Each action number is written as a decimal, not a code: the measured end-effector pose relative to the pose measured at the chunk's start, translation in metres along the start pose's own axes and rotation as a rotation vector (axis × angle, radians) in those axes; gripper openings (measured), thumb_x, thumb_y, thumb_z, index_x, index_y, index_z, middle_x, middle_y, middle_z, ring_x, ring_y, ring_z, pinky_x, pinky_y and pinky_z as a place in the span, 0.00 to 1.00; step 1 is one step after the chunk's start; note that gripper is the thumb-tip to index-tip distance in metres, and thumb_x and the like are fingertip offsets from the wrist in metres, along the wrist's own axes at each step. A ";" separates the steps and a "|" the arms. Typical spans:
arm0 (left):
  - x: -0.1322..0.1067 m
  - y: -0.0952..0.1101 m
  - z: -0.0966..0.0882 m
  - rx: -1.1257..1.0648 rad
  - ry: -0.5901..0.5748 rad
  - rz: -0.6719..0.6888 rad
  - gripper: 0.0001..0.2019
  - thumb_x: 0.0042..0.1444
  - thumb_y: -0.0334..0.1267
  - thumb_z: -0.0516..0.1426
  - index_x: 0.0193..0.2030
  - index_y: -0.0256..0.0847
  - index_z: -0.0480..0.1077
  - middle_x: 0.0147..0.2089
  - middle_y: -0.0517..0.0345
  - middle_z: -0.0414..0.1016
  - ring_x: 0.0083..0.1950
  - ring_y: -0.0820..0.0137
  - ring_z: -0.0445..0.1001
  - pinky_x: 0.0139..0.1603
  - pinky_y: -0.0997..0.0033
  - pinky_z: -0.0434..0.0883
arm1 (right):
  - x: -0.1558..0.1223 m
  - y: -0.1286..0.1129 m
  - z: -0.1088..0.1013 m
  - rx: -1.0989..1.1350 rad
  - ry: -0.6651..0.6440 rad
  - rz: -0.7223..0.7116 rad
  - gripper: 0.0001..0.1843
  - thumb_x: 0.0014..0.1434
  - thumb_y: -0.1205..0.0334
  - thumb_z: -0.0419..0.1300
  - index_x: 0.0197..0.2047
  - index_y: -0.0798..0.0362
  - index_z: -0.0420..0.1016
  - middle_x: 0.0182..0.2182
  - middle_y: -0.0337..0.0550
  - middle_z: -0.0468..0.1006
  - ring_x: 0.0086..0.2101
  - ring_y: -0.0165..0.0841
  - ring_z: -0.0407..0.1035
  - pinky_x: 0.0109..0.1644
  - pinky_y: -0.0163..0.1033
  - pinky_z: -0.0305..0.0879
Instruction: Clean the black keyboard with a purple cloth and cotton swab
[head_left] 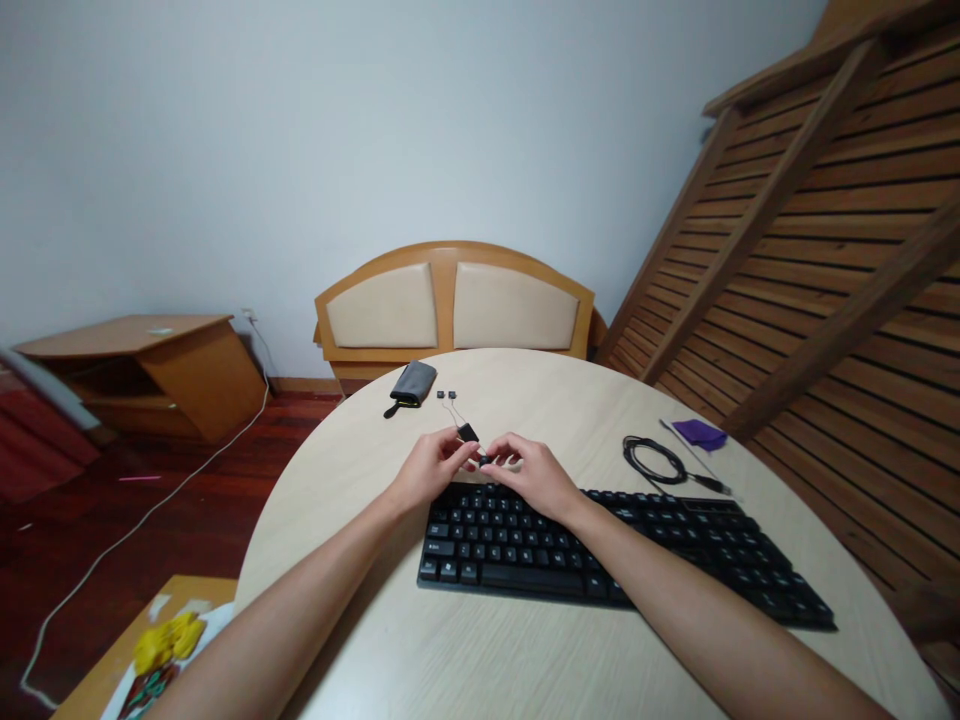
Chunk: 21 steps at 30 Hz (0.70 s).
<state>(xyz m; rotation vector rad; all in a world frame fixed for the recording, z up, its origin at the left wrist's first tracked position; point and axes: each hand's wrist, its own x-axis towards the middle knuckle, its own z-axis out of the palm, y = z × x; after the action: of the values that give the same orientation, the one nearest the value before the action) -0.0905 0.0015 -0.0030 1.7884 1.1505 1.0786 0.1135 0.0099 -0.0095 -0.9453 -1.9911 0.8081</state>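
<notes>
A black keyboard lies on the round table, its far-left edge just under my hands. My left hand is closed in a pinch around a wire keycap puller with a small black handle. Thin wires stick out from the handle's far end. At its near end sits a small black keycap, between the fingertips of both hands. My right hand pinches this keycap with thumb and fingers. Two loose keycaps rest on the table beyond the puller.
A dark grey zip pouch lies left of the loose keycaps. To the right are a coiled black cable, a purple cloth and a thin white stick. A yellow bundle sits on a lower surface at left.
</notes>
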 end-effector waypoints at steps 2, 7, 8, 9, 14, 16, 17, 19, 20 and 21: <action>0.000 0.000 0.001 0.011 0.000 0.007 0.20 0.61 0.55 0.58 0.36 0.36 0.72 0.33 0.50 0.82 0.35 0.64 0.80 0.36 0.69 0.74 | 0.000 0.000 0.001 0.004 0.001 0.000 0.10 0.57 0.58 0.66 0.41 0.51 0.75 0.36 0.41 0.80 0.36 0.33 0.73 0.43 0.40 0.69; 0.000 -0.002 0.003 -0.002 -0.025 0.059 0.19 0.61 0.54 0.58 0.39 0.36 0.75 0.36 0.51 0.82 0.36 0.65 0.80 0.38 0.69 0.74 | 0.001 0.004 0.001 0.024 0.002 -0.034 0.13 0.55 0.61 0.66 0.44 0.51 0.72 0.38 0.40 0.78 0.39 0.33 0.72 0.46 0.40 0.68; 0.000 -0.002 0.003 0.010 -0.021 0.067 0.19 0.62 0.53 0.58 0.38 0.36 0.75 0.36 0.51 0.82 0.36 0.65 0.80 0.38 0.69 0.74 | 0.001 0.005 0.001 0.031 -0.003 -0.043 0.13 0.55 0.62 0.66 0.44 0.51 0.72 0.39 0.40 0.78 0.39 0.33 0.72 0.46 0.40 0.68; 0.001 -0.002 0.002 0.026 -0.016 0.074 0.19 0.62 0.53 0.58 0.38 0.35 0.75 0.36 0.51 0.81 0.36 0.65 0.79 0.38 0.70 0.73 | 0.001 0.005 0.001 0.036 -0.009 -0.053 0.14 0.55 0.62 0.66 0.45 0.51 0.72 0.39 0.40 0.78 0.39 0.33 0.71 0.46 0.40 0.68; 0.001 -0.001 0.001 0.078 -0.009 0.077 0.19 0.62 0.53 0.57 0.38 0.36 0.75 0.35 0.53 0.81 0.35 0.65 0.78 0.36 0.71 0.71 | 0.001 0.006 0.003 0.050 -0.027 -0.084 0.14 0.56 0.64 0.64 0.47 0.51 0.71 0.40 0.41 0.78 0.40 0.33 0.71 0.47 0.40 0.67; 0.001 -0.001 0.000 0.077 0.003 0.050 0.20 0.62 0.54 0.57 0.37 0.36 0.75 0.34 0.53 0.81 0.34 0.66 0.78 0.35 0.71 0.71 | 0.001 0.006 0.003 0.060 -0.025 -0.083 0.14 0.57 0.63 0.64 0.47 0.51 0.71 0.41 0.41 0.78 0.41 0.33 0.71 0.47 0.41 0.67; 0.001 -0.001 0.000 0.077 0.011 0.037 0.20 0.62 0.54 0.57 0.36 0.37 0.74 0.33 0.54 0.81 0.34 0.66 0.78 0.35 0.71 0.70 | 0.001 0.006 0.003 0.062 -0.027 -0.081 0.13 0.58 0.63 0.63 0.47 0.51 0.71 0.41 0.41 0.78 0.41 0.33 0.71 0.47 0.41 0.67; 0.001 -0.001 -0.001 0.076 0.020 0.022 0.20 0.62 0.54 0.57 0.36 0.37 0.73 0.33 0.54 0.81 0.34 0.66 0.78 0.35 0.71 0.70 | 0.001 0.005 0.003 0.057 -0.032 -0.079 0.12 0.59 0.62 0.63 0.46 0.51 0.72 0.41 0.41 0.78 0.42 0.34 0.72 0.47 0.41 0.67; 0.001 -0.001 -0.001 0.074 0.021 0.021 0.19 0.62 0.54 0.56 0.36 0.37 0.73 0.32 0.54 0.81 0.34 0.66 0.78 0.35 0.71 0.70 | 0.001 0.004 0.002 0.052 -0.038 -0.081 0.11 0.60 0.62 0.62 0.46 0.51 0.72 0.41 0.41 0.79 0.42 0.34 0.72 0.47 0.41 0.67; 0.001 0.000 -0.001 0.072 0.020 0.023 0.19 0.63 0.54 0.56 0.36 0.37 0.73 0.33 0.54 0.81 0.34 0.67 0.78 0.35 0.71 0.70 | 0.001 0.004 0.002 0.044 -0.044 -0.085 0.10 0.60 0.62 0.62 0.46 0.50 0.73 0.42 0.42 0.79 0.42 0.34 0.72 0.47 0.42 0.67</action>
<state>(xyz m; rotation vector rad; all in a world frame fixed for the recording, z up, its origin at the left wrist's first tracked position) -0.0909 0.0030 -0.0029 1.8547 1.1975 1.0835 0.1126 0.0124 -0.0126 -0.8188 -2.0283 0.8289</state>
